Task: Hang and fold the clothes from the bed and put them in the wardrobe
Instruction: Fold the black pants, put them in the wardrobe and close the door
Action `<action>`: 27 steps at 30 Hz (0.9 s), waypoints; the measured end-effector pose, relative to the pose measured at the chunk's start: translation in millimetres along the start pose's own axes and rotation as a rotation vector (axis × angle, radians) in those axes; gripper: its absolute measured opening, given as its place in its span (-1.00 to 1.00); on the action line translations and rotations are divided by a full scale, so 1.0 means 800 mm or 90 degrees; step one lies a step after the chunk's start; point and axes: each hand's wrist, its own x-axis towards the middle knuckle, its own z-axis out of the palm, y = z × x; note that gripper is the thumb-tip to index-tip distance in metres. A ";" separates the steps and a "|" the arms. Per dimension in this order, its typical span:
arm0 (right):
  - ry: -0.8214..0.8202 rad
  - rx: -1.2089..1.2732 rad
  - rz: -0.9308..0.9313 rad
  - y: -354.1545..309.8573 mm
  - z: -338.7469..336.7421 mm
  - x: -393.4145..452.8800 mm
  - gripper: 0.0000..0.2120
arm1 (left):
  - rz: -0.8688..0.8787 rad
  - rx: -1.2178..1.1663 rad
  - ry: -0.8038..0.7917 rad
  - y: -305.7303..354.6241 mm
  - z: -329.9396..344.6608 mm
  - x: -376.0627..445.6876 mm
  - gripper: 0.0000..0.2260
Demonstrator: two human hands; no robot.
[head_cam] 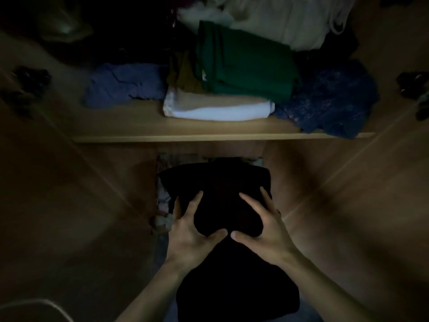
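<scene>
A folded black garment point(220, 187) lies in the dim lower compartment of the wardrobe, under the wooden shelf point(209, 137). My left hand point(192, 231) rests on its near left corner, fingers straight over the top and side and thumb along the near edge. My right hand point(262, 226) mirrors it on the near right corner. Patterned clothes point(162, 196) show beneath the garment at its left edge. More dark cloth point(232, 287) lies below my wrists; what it is cannot be made out.
On the shelf stands a folded stack: a green garment point(246, 66) on mustard, beige and white ones point(218, 110). A blue garment point(123, 84) lies left of it and dark blue lace point(329, 96) right. Wooden side walls point(69, 182) close in on both sides.
</scene>
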 end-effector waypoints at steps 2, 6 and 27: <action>0.006 0.007 0.001 0.040 0.017 0.029 -0.17 | 0.008 -0.007 0.002 -0.030 0.031 0.029 -0.09; 0.032 0.021 -0.014 0.125 0.060 0.094 -0.17 | 0.029 -0.001 0.019 -0.095 0.094 0.100 -0.09; 0.087 0.059 -0.153 0.494 0.332 0.362 -0.14 | 0.180 -0.037 0.153 -0.475 0.344 0.353 -0.08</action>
